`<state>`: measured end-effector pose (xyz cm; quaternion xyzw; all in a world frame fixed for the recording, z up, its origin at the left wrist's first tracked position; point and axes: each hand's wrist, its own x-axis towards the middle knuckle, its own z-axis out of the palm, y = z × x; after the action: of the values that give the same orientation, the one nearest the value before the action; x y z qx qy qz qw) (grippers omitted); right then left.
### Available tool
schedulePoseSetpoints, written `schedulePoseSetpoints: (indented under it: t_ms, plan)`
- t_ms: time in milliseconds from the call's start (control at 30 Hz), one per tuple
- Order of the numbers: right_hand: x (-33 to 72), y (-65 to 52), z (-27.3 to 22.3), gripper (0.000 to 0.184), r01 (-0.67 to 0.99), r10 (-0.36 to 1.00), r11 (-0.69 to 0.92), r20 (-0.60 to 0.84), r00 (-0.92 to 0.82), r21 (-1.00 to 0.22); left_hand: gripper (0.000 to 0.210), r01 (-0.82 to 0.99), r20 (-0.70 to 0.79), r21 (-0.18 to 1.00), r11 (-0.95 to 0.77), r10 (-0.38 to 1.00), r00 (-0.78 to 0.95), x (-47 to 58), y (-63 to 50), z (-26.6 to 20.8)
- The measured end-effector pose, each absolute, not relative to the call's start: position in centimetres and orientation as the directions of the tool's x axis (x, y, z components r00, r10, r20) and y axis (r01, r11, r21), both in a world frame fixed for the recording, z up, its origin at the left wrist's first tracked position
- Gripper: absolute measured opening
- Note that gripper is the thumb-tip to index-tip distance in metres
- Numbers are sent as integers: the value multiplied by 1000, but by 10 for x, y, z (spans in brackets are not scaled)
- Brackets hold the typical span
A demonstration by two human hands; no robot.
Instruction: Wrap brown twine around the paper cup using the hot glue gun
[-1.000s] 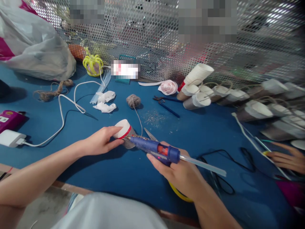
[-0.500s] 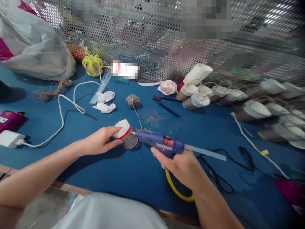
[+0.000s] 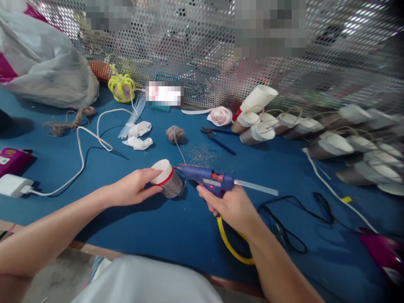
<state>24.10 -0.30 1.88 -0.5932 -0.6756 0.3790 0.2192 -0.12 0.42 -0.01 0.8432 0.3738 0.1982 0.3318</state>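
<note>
My left hand (image 3: 141, 185) grips a paper cup (image 3: 172, 186) by its rim, thumb and fingers on either side. The cup lies tilted, its white mouth toward me, with a red band below the rim and grey yarn wrapped round its body. In my right hand (image 3: 229, 204) is a blue glue gun (image 3: 205, 176), a clear glue stick jutting from its back. The nozzle points left, close beside the red band; whether it touches I cannot tell. A strand runs from the cup area to a ball of grey yarn (image 3: 175, 134).
Pliers (image 3: 219, 139) and a pink fabric rose (image 3: 220, 115) lie farther back. Several wrapped cups with twine handles (image 3: 331, 143) stand at the right. White cable (image 3: 82, 158), tissue (image 3: 139, 136) and a plastic bag (image 3: 53, 63) occupy the left. Black cord (image 3: 284, 235) lies right.
My right hand has drawn the glue gun slightly left and changed its angle, with the nozzle now higher near the rim. The left hand and cup have barely moved.
</note>
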Motion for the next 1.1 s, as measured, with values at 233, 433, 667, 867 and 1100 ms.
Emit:
schedulePoseSetpoints:
  t_ms: [233,433,667,867,1100]
  plan:
    - [252,13,22,23,466,989,-128,-147,-5,-876,22,507,95,691,-516,760,643,-1,4,0]
    - [279,46,0,28,478,988,-122,-58,146,-870,22,524,94,670,-526,760,643,0,3,0]
    - [284,63,-15,35,715,970,-241,-135,203,-656,22,524,104,652,-548,750,654,0,2,0]
    - [283,57,2,28,892,963,-200,89,256,-404,21,537,106,641,-548,757,645,0,2,0]
    - [226,1,21,21,696,889,382,37,-456,-607,22,525,98,706,-474,800,591,1,1,-1]
